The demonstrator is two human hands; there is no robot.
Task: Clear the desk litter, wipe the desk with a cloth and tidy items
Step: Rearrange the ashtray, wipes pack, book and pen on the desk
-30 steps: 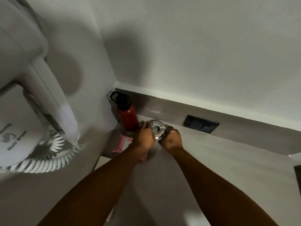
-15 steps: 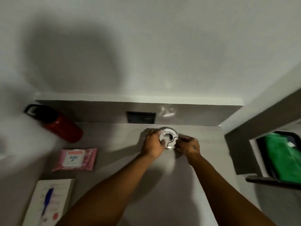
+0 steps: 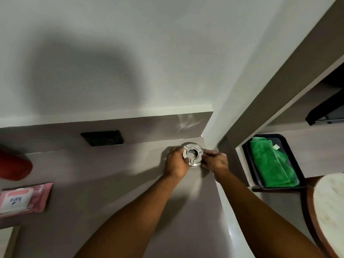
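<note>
A round silver metal ashtray [image 3: 193, 155] sits at the far right corner of the grey desk [image 3: 115, 183], close to the wall. My left hand [image 3: 176, 162] grips its left rim and my right hand [image 3: 216, 162] grips its right rim. A red bottle [image 3: 14, 165] lies at the desk's far left, with a pink pack of wipes [image 3: 24, 200] in front of it. A folded green cloth [image 3: 270, 162] lies in a black tray [image 3: 297, 164] on a lower surface right of the desk.
A black wall socket [image 3: 103, 137] is set in the grey backsplash behind the desk. The desk's right edge [image 3: 226, 211] drops off beside my right forearm. A round white-topped stool with a wooden rim [image 3: 329, 211] stands at the lower right.
Both hands carried the ashtray from beside the red bottle at the left along the desk to its far right corner. My view swung right, bringing the green cloth and tray into sight.
</note>
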